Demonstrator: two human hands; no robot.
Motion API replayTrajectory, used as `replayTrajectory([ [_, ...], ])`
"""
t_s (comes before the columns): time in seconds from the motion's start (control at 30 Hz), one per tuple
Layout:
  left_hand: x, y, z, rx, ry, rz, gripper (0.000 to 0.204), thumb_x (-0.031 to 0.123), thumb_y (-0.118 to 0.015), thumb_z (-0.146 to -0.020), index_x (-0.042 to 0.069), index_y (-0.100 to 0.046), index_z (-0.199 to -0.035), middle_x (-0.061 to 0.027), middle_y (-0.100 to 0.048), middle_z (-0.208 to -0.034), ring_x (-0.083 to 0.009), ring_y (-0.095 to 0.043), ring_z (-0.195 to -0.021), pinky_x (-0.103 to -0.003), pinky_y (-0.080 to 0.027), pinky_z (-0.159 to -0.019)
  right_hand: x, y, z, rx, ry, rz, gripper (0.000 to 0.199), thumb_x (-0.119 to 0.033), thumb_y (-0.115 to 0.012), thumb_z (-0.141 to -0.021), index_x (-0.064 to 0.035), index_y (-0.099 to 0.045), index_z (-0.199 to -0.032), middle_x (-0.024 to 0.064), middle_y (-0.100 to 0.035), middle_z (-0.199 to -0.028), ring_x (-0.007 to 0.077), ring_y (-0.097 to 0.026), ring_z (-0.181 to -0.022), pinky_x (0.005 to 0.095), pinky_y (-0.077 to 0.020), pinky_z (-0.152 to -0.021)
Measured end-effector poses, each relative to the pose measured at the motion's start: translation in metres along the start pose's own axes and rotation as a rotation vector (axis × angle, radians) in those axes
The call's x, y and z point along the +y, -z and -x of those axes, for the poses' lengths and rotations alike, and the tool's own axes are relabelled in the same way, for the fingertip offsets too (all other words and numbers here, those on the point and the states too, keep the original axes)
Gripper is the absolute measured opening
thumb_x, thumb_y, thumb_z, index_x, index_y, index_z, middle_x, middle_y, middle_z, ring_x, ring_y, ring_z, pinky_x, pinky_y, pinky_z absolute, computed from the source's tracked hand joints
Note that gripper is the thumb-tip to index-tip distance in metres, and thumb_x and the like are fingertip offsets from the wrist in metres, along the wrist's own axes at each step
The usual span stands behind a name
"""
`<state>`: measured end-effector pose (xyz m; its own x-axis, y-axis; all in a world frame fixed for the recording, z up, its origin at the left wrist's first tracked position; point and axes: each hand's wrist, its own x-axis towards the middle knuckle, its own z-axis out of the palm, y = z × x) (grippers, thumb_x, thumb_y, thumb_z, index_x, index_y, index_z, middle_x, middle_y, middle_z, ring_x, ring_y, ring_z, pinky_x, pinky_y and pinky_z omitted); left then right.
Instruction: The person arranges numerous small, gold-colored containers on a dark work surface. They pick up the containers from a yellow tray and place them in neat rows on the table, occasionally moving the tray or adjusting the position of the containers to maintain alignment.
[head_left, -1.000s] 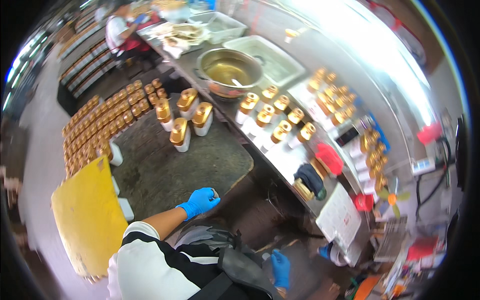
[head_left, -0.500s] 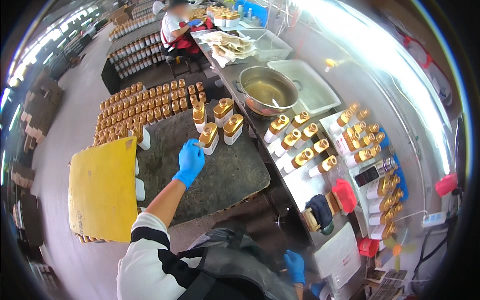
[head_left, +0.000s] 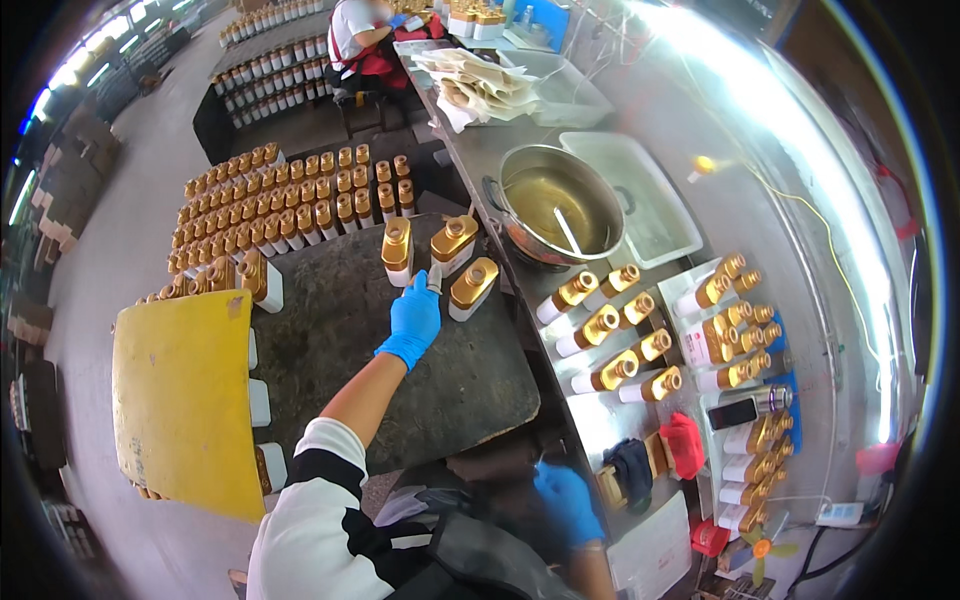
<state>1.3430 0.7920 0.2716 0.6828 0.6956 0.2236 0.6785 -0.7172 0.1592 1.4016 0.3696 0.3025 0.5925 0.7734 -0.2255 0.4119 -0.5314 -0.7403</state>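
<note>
My left hand [head_left: 413, 318], in a blue glove, reaches forward over a dark mat [head_left: 330, 330]. Its outstretched fingertips sit among three flat white bottles with gold caps: one to the left [head_left: 397, 250], one ahead [head_left: 452, 243] and one lying to the right [head_left: 472, 287]. A small pale bit shows at the fingertips; I see no grip on a bottle. My right hand [head_left: 565, 500], also gloved in blue, hangs low by my lap at the metal counter's edge. Whether it holds anything is unclear.
Rows of gold-capped bottles [head_left: 270, 200] fill the mat's far left. A yellow board [head_left: 180, 400] lies at my left. The metal counter [head_left: 600, 420] carries a pot of yellowish liquid [head_left: 560, 205], a white tray [head_left: 645, 195] and more bottles [head_left: 615, 330]. A seated person [head_left: 360, 40] works at the far end.
My left hand has moved forward from the near edge of the mat to the three bottles. The view has tilted, so the bottles sit lower in the frame.
</note>
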Motion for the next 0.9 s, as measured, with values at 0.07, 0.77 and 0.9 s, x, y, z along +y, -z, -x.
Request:
replayTrajectory([
  [0.07, -0.003, -0.012, -0.002, -0.026, 0.039, 0.012, 0.060, 0.010, -0.049, -0.084, 0.003, -0.031, -0.141, -0.0166, -0.050, -0.127, -0.0322, -0.063, -0.091, -0.040, -0.055, -0.067, -0.039, 0.010, -0.065, 0.017, 0.186, 0.049, 0.033, -0.018, -0.067, -0.082, -0.0084, -0.064, -0.113, 0.0100, -0.062, -0.080, 0.0251, -0.059, -0.068, 0.0350, -0.0481, -0.061],
  [0.77, -0.033, 0.007, 0.008, 0.069, 0.318, 0.120, 0.073, 0.007, -0.058, -0.077, 0.007, -0.029, -0.144, -0.0099, -0.061, -0.100, -0.0227, -0.061, -0.085, -0.046, -0.038, -0.096, -0.158, -0.109, -0.369, 0.232, 0.410, 0.653, 0.066, -0.028, -0.060, -0.083, -0.0053, -0.034, -0.140, 0.0137, -0.058, -0.114, 0.0270, -0.058, -0.104, 0.0654, -0.0165, -0.104],
  [0.9, -0.033, 0.000, 0.006, 0.210, 0.272, 0.287, 0.072, 0.005, -0.056, -0.079, 0.007, -0.027, -0.145, -0.0098, -0.060, -0.103, -0.0227, -0.061, -0.082, -0.044, -0.035, -0.104, -0.149, -0.124, -0.384, 0.269, 0.353, 0.598, 0.052, -0.024, -0.059, -0.084, -0.0052, -0.046, -0.131, 0.0109, -0.061, -0.106, 0.0263, -0.058, -0.103, 0.0655, -0.0134, -0.106],
])
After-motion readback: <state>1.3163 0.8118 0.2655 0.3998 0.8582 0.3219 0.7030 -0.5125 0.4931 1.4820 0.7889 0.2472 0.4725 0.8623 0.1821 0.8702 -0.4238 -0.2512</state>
